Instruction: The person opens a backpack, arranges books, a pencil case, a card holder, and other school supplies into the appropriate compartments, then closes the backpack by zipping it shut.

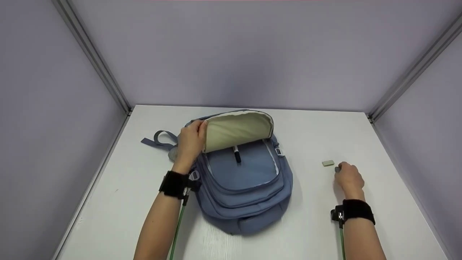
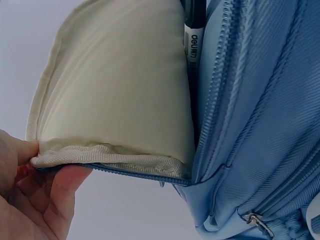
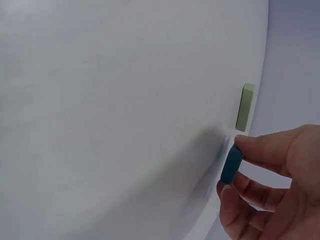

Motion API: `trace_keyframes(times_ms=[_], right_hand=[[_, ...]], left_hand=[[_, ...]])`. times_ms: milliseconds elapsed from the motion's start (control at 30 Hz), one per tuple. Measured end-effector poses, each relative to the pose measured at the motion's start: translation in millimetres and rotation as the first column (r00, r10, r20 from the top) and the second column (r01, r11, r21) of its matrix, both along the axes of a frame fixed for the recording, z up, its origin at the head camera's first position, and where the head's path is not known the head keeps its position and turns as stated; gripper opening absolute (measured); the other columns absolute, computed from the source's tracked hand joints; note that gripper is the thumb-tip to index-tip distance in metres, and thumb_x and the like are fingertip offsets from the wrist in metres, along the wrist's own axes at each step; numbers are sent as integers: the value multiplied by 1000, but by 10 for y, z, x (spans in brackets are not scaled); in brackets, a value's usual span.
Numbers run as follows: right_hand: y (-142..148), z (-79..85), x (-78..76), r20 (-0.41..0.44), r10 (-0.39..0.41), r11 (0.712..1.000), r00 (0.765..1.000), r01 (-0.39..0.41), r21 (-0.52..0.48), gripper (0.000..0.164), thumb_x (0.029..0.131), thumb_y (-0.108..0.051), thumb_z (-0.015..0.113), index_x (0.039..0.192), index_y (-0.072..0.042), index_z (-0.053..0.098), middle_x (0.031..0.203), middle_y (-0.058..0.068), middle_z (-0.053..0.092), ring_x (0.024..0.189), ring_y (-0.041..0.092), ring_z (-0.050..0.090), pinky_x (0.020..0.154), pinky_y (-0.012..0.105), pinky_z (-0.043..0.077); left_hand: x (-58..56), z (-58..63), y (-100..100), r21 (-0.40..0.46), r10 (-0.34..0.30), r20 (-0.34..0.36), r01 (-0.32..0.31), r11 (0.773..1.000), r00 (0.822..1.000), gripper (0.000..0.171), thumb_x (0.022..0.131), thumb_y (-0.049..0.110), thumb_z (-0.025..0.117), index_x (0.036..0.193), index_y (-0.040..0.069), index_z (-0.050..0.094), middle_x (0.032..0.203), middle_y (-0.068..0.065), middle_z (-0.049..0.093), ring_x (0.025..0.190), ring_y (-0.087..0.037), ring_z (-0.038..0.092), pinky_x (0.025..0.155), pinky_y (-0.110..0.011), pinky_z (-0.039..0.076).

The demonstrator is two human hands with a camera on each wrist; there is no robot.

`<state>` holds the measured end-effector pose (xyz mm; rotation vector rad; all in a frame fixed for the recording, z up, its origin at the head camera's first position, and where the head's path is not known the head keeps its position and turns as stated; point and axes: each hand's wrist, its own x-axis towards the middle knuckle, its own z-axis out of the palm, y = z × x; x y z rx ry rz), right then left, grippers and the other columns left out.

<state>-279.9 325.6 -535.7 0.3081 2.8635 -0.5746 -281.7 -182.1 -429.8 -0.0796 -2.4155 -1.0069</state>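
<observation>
A blue backpack [image 1: 249, 202] lies on the table with its front pocket unzipped. My left hand [image 1: 192, 139] pinches the corner of the pocket's flap [image 1: 238, 130], folding it back so its cream lining [image 2: 120, 85] shows. Inside the pocket is a marker [image 1: 237, 155] with a black cap and white barrel, its far end hidden under the flap. To the right of the bag, my right hand [image 1: 349, 177] pinches a small dark blue-green block [image 3: 232, 164], like an eraser, between thumb and fingers. Just beyond it a pale green block [image 3: 245, 107] of similar shape lies on the table.
The white table [image 1: 119, 202] is walled in by grey panels [image 1: 234, 54] at the back and both sides. A blue strap [image 1: 155, 142] trails off the bag's left side, beside a round grey thing [image 1: 173, 154]. A metal zipper pull [image 2: 257, 221] hangs on the bag's side.
</observation>
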Motion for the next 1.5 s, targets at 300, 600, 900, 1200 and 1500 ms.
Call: trace_keyframes(times_ms=[300, 600, 900, 1200, 1500], right_hand=[[-436, 299, -88, -253, 145, 988, 957, -154, -18, 41, 93, -7, 61, 130, 8, 54, 108, 32, 56, 94, 45, 60, 74, 54, 50], [-1158, 585, -74, -428, 286, 948, 857, -317, -1, 36, 92, -11, 67, 127, -2, 62, 109, 21, 60, 93, 37, 64, 74, 52, 51], [-1762, 703, 26, -497, 456, 864, 738, -502, 46, 35, 89, -11, 72, 123, -7, 65, 105, 12, 60, 86, 28, 63, 70, 46, 51], [-2179, 690, 10, -476, 566, 792, 673, -605, 85, 33, 90, -13, 73, 121, -9, 64, 108, 11, 61, 92, 28, 63, 75, 45, 51], [-2358, 560, -98, -549, 564, 751, 616, -660, 31, 11, 85, -4, 76, 88, -4, 66, 89, 8, 60, 81, 23, 60, 72, 38, 50]], left_hand=[[-3, -2, -6, 4, 2, -31, -2, 1000, 1000, 28, 102, 23, 55, 96, 1, 72, 68, -8, 61, 59, -23, 54, 58, -43, 46], [8, 14, 24, -16, 10, -20, -11, 1000, 1000, 29, 102, 24, 55, 95, 1, 72, 72, -10, 66, 63, -28, 60, 61, -47, 49], [4, 1, 13, -13, 7, -22, -7, 1000, 1000, 29, 102, 23, 55, 96, 1, 72, 66, -8, 61, 56, -23, 53, 55, -42, 45], [0, -20, 6, 4, 1, -39, -1, 1000, 999, 28, 102, 21, 56, 97, 0, 72, 70, -9, 64, 59, -24, 56, 58, -43, 48], [-4, -13, 12, 4, 8, -34, -8, 1000, 999, 28, 102, 22, 56, 96, 1, 73, 71, -9, 65, 61, -25, 59, 60, -44, 48]])
